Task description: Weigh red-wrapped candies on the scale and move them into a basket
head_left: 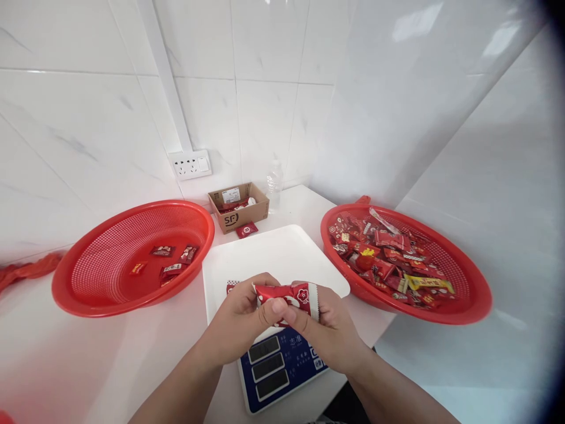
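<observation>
Both hands grip one red snack packet [289,292] with white patterns and a pale crimped end. My left hand [241,321] closes on its left side and my right hand [329,327] on its right, thumbs meeting on the front. They are above a white weighing scale [273,250] with a blue panel and dark displays. Part of another red packet [231,285] shows on the scale behind my left hand. To the right, a red mesh basket [479,294] holds many wrapped snacks [391,253]. The red mesh basket [103,253] on the left holds several small packets [172,269].
A small cardboard box [241,219] with packets inside stands against the tiled wall, a red packet [246,229] before it. Beside it is a clear plastic bottle [274,182]. A wall socket [189,165] is above the table, and red cloth or plastic [30,270] lies far left.
</observation>
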Demonstrator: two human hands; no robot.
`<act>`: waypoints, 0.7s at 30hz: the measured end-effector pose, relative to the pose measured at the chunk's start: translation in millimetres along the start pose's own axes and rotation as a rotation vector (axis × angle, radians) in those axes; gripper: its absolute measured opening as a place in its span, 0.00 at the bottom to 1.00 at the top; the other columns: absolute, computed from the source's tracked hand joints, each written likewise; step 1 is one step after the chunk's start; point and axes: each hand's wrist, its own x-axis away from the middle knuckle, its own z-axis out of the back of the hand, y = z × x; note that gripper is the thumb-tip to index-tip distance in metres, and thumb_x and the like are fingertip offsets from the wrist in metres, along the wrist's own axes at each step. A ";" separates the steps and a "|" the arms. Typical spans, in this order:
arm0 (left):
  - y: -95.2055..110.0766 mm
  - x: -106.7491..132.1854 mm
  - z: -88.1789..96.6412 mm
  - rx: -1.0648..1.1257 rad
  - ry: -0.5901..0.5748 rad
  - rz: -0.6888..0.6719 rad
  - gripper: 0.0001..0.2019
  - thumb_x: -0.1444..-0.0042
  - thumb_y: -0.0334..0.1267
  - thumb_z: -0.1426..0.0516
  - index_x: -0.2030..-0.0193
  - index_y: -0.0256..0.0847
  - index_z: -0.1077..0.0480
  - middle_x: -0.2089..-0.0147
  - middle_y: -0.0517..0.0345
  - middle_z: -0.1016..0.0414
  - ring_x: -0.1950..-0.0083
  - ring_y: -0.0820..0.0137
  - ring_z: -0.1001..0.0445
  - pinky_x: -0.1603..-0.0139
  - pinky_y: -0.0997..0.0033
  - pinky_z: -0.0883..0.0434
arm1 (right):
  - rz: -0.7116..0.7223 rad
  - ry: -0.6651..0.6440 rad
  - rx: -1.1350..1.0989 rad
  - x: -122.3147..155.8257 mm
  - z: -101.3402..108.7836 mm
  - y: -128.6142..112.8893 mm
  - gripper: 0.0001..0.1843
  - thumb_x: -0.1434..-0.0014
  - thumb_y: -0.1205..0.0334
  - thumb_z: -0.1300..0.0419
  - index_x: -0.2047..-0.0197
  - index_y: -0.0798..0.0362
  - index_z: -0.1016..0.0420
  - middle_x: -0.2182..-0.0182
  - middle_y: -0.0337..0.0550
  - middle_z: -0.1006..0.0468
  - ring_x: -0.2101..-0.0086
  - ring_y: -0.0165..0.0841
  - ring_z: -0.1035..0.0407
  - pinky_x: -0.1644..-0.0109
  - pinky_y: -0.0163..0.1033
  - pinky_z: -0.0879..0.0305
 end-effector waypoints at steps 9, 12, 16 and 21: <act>0.1 0.5 -1.3 -0.045 0.162 -0.105 0.14 0.45 0.45 0.41 0.74 0.37 0.34 0.77 0.64 0.37 0.74 0.76 0.41 0.72 0.77 0.41 | -0.021 -0.037 -0.024 -1.4 -0.4 10.3 0.17 0.45 0.45 0.40 0.67 0.52 0.33 0.74 0.35 0.35 0.73 0.29 0.43 0.69 0.34 0.44; 1.5 1.3 -5.1 -0.144 0.202 -0.123 0.15 0.44 0.46 0.43 0.75 0.38 0.34 0.77 0.64 0.37 0.73 0.75 0.40 0.71 0.76 0.41 | -0.050 -0.014 0.015 -1.2 -1.5 11.3 0.17 0.46 0.45 0.40 0.67 0.52 0.32 0.73 0.36 0.33 0.72 0.30 0.41 0.69 0.34 0.42; 1.6 1.0 -8.2 -0.193 0.186 -0.076 0.16 0.43 0.48 0.45 0.74 0.38 0.36 0.76 0.64 0.38 0.73 0.75 0.40 0.71 0.76 0.40 | -0.065 -0.001 -0.004 -0.7 -3.3 9.0 0.16 0.44 0.46 0.41 0.67 0.52 0.31 0.74 0.37 0.32 0.72 0.31 0.39 0.68 0.35 0.39; -0.8 -0.4 -5.8 -0.190 0.067 -0.076 0.20 0.42 0.55 0.50 0.71 0.38 0.37 0.75 0.64 0.40 0.74 0.75 0.43 0.72 0.75 0.42 | -0.001 0.057 -0.044 -0.5 -2.9 3.8 0.13 0.42 0.51 0.42 0.70 0.52 0.27 0.76 0.36 0.31 0.73 0.30 0.36 0.69 0.35 0.37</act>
